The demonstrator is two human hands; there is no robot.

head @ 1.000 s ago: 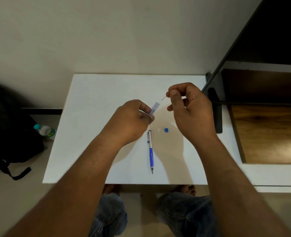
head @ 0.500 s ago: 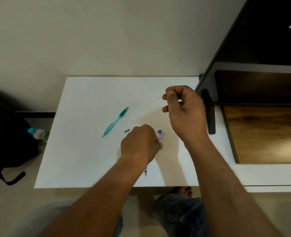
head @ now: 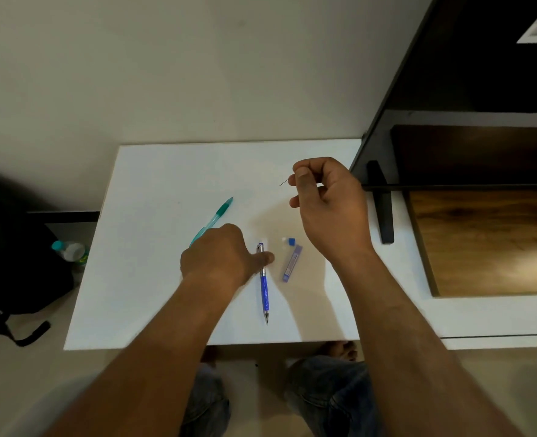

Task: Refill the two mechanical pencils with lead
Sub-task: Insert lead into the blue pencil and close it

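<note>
- The left hand (head: 220,257) has released the lead tube (head: 292,263), now lying on the white table (head: 153,279), and its thumb touches the blue pencil (head: 264,288); its fingers are hidden, so the grip cannot be told.
- The right hand (head: 327,203), raised, pinches a lead (head: 283,183).
- The teal pencil (head: 221,211) lies farther left, and a blue cap (head: 291,241) sits beside the tube.

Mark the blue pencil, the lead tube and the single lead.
blue pencil (head: 264,288): head view, on the blue barrel.
lead tube (head: 292,263): head view, middle of its body.
lead (head: 283,183): head view, on its exposed end.
</note>
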